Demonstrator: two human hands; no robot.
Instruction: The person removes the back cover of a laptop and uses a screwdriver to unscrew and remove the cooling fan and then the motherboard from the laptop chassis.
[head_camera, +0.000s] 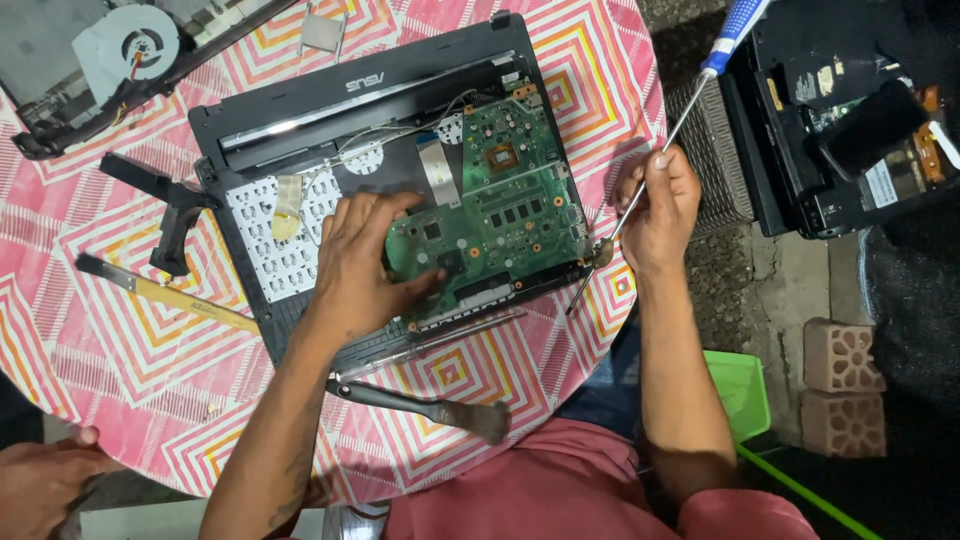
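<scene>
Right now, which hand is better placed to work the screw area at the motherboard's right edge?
The right hand, probably. It already grips the screwdriver, whose tip sits by the green motherboard's right edge. The left hand lies flat on the board's left part, steadying it, and holds no tool.

Round table (90, 340) draped in a pink cloth with orange and white diamond patterns. Rough grey concrete floor (790, 280) to the right, cracked, dimly lit. Two patterned bricks (842, 385) stacked there; green bin (742, 390) just beside the table edge.
</scene>
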